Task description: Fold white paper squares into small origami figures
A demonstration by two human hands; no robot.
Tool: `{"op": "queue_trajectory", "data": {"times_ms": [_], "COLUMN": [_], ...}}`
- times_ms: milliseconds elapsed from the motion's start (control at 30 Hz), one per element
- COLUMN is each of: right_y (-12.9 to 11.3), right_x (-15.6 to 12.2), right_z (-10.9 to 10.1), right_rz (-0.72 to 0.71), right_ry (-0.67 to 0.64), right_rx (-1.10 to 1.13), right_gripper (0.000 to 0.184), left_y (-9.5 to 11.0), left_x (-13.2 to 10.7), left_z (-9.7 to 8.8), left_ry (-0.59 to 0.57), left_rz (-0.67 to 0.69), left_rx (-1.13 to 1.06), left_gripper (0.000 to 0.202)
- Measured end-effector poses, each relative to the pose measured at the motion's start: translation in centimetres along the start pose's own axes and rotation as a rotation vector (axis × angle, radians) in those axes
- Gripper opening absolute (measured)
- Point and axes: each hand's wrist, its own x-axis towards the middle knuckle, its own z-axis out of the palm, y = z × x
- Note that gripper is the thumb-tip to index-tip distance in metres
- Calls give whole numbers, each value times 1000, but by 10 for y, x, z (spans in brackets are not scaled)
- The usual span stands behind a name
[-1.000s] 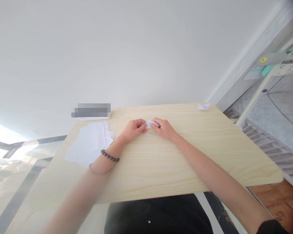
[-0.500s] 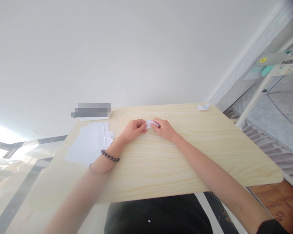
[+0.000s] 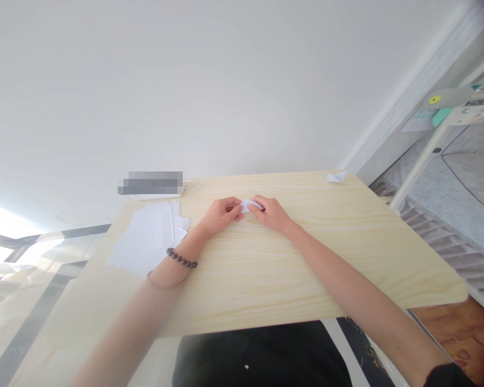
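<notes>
A small folded piece of white paper (image 3: 246, 205) is held between both hands, above the middle of the wooden table. My left hand (image 3: 221, 214) pinches its left end between thumb and fingers. On the right end, my right hand (image 3: 269, 211) is closed, its thumb pressed on the near face. Parts of the paper are hidden behind the fingers, so its full shape cannot be made out. A dark bead bracelet (image 3: 181, 258) circles my left wrist, close to a pile of white paper sheets (image 3: 145, 234).
The light wooden table (image 3: 258, 285) stands against a white wall (image 3: 234, 86). A folded white paper piece (image 3: 336, 177) lies at its far right corner. At the back left is a white object (image 3: 157, 196), partly blurred out, with a cable. A metal frame (image 3: 419, 161) rises at right.
</notes>
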Motion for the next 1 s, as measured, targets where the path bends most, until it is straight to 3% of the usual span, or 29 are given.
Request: {"op": "queue_trajectory", "data": {"times_ms": [467,833,1000], "right_y": [-5,-8,-8], "right_x": [-1,-2,-2], "right_z": [-4,-6,-5], "right_rz": [-107,-70,-36], "right_ry": [-45,-127,-106], "right_rx": [62,83,90], "right_gripper": [26,31,31], "left_y": [3,4,3], "left_x": [-1,-2,-1], "left_z": [2,0,1], "left_ry": [17,-21,22], "left_rz": [44,72,55], "left_rx": [-17,13,-27], "left_gripper": [34,32,30]}}
